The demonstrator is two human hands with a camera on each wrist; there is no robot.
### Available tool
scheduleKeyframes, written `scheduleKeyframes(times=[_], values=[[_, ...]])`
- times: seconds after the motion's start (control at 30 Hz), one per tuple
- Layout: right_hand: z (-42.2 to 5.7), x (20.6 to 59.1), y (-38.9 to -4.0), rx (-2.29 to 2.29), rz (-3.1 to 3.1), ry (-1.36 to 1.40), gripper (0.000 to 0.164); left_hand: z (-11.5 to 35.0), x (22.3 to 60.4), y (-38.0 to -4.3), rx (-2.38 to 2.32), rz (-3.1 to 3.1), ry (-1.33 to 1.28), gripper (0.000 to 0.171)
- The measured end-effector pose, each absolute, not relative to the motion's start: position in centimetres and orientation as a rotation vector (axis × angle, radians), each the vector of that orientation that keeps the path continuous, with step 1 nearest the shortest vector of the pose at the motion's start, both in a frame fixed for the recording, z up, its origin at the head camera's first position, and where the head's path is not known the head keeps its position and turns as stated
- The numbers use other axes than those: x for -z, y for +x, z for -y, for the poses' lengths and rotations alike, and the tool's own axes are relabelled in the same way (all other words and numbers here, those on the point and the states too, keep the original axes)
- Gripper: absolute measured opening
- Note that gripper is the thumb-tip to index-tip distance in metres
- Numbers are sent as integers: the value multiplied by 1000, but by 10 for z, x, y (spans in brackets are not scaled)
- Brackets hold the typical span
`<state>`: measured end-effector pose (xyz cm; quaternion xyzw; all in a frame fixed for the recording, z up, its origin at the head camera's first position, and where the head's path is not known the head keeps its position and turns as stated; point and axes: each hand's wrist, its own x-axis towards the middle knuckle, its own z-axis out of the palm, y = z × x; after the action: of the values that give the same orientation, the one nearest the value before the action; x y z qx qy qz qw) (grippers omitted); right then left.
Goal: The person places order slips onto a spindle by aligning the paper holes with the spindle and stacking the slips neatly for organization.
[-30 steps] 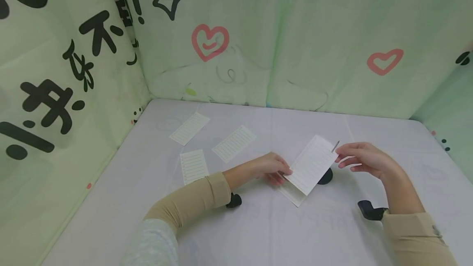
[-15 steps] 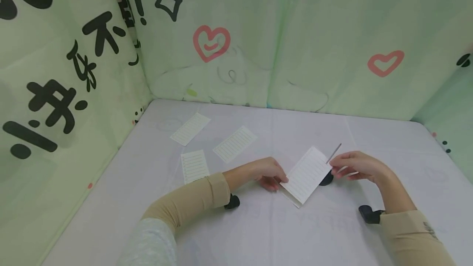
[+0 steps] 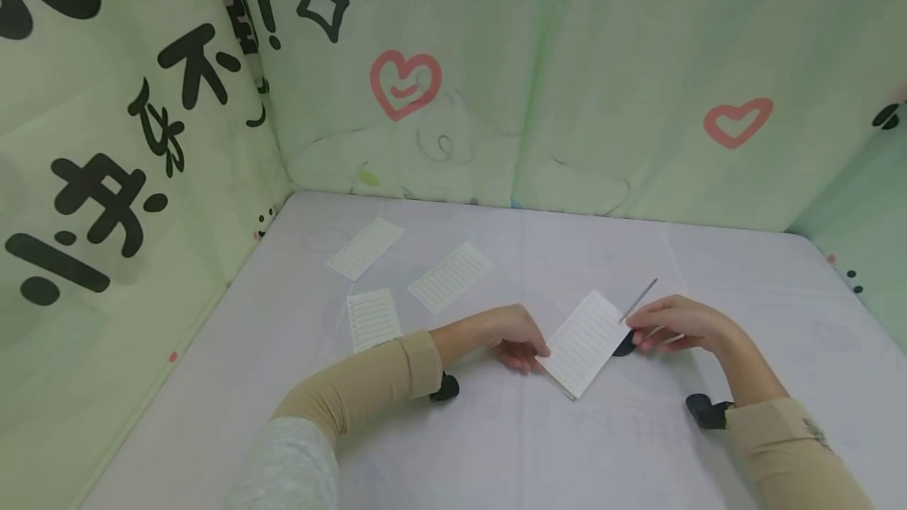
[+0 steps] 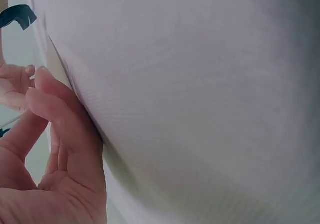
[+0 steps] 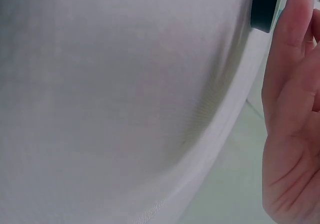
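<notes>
Ahead of me I see a pale green curtain (image 3: 623, 38) bearing a smiling pink heart (image 3: 404, 90), beyond the white surface (image 3: 453, 455); black lettering (image 3: 190, 85) shows to my left

Left arm (image 3: 453, 337) stretched toward centre, left hand (image 3: 520, 337) pinching, fingers bent — right arm (image 3: 747, 364) bent at wrist, right hand (image 3: 676, 323) facing left, also pinching; hands apart.

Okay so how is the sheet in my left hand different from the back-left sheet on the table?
The held sheet has the left hand at its corner; the back-left sheet has no hand on it. The held sheet is beside a thin rod; the back-left sheet lies well away from it. The held sheet looks larger in the head view than the back-left sheet. Both are pale, rectangular and lined.
</notes>
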<state>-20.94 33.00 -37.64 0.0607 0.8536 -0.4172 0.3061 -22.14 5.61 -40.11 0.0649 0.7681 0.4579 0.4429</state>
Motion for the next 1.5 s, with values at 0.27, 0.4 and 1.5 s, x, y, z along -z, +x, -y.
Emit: scheduleKeyframes(times=[0.27, 0.4, 1.5], values=[[-327, 381, -209, 1074, -2270, 171, 26, -59, 404, -222, -1087, -1940, 125, 14], [-326, 383, -209, 1060, -2292, 183, 25, -61, 405, -221, -1048, -1988, 122, 15], [-325, 386, -209, 1053, -2314, 207, 25, 3, 389, -230, -1094, -2268, 410, 9]])
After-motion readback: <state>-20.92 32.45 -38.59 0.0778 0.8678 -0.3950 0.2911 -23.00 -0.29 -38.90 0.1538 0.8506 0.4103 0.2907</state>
